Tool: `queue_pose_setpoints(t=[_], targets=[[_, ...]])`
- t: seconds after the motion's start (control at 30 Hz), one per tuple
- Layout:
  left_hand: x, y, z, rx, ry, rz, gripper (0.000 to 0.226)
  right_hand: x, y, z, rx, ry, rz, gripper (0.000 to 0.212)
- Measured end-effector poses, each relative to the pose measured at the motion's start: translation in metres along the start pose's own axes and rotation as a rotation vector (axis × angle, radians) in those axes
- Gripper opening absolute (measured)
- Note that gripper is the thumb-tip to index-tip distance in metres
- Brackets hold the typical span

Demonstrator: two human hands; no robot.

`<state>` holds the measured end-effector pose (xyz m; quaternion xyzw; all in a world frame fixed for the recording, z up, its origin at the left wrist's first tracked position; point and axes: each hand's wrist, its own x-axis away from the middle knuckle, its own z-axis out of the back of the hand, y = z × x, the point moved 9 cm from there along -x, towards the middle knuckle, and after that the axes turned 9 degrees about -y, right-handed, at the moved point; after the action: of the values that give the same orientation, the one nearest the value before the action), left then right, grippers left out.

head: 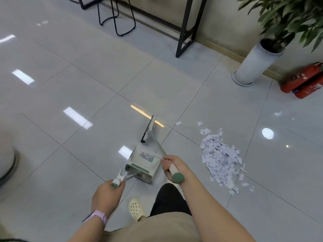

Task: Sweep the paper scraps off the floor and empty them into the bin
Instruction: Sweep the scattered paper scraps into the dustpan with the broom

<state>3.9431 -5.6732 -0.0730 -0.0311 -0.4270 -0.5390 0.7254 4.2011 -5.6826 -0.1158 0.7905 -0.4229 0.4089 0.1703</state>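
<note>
**Dustpan and broom in hand, scraps heaped on the tiles at right**

Far left edge: part of a round white object [6, 154] with a dark base ring, cropped, can't tell what it is.

Lower left of centre: left hand [106, 193] wraps its fingers round the green-tipped grip of the dustpan handle [118, 179]; pale purple wristband [98, 217] on that wrist. The dustpan [142, 163], white with green trim, hangs at lower centre, seen from its back side; its inside is hidden, so contents unknown.

Just right of it: right hand [172, 165] curls tight round the broom handle [174, 173] near its green end cap. The shaft runs up-left to the broom head [148, 129], dark bristles facing left, at frame centre, well apart from the scraps.

Bottom centre: a cream perforated clog [135, 209], dark trouser leg [170, 199], beige top [157, 229].

Right of centre: paper scraps [221, 158], white and pale lilac, lie in a heap on the floor, with a few strays above and below it.

Upper right: tall white planter [257, 63] holds a leafy green plant [286, 16]. Right edge: red fire extinguishers [304, 81] lying beside the wall.

Floor [70, 75]: glossy grey tiles with dark grout and ceiling-light reflections. Top of frame: black metal stool legs [117, 20] and a black table frame [187, 25] against a beige wall [222, 20].
</note>
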Motion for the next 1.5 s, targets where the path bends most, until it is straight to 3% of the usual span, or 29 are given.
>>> queue_pose_setpoints(t=[0.17,0.3,0.57,0.8,0.9,1.07,1.27,1.5], targets=[[-0.014,0.003,0.021,-0.086,0.023,0.034,0.05,-0.059,-0.021,-0.044,-0.007,-0.04,-0.06,0.011],[-0.042,0.029,0.041,-0.088,0.051,0.06,0.052,-0.092,-0.063,-0.04,0.015,-0.027,-0.06,0.014],[-0.113,0.121,0.043,-0.194,0.002,0.015,0.055,-0.075,-0.191,0.05,-0.258,0.069,0.034,0.018],[-0.173,0.252,-0.004,-0.322,-0.153,-0.19,0.054,0.006,-0.222,0.138,-0.54,0.077,0.245,0.021],[-0.19,0.312,-0.025,-0.458,-0.215,-0.312,0.056,0.039,-0.213,0.169,-0.688,0.093,0.337,0.034],[-0.205,0.388,-0.067,-0.658,-0.274,-0.473,0.056,0.08,-0.204,0.192,-0.778,0.128,0.471,0.078],[-0.216,0.461,-0.1,-0.749,-0.372,-0.609,0.058,0.117,-0.193,0.175,-0.794,0.172,0.5,0.037],[-0.248,0.553,-0.124,-0.876,-0.539,-0.785,0.052,0.154,-0.168,0.107,-0.689,0.444,0.471,0.042]])
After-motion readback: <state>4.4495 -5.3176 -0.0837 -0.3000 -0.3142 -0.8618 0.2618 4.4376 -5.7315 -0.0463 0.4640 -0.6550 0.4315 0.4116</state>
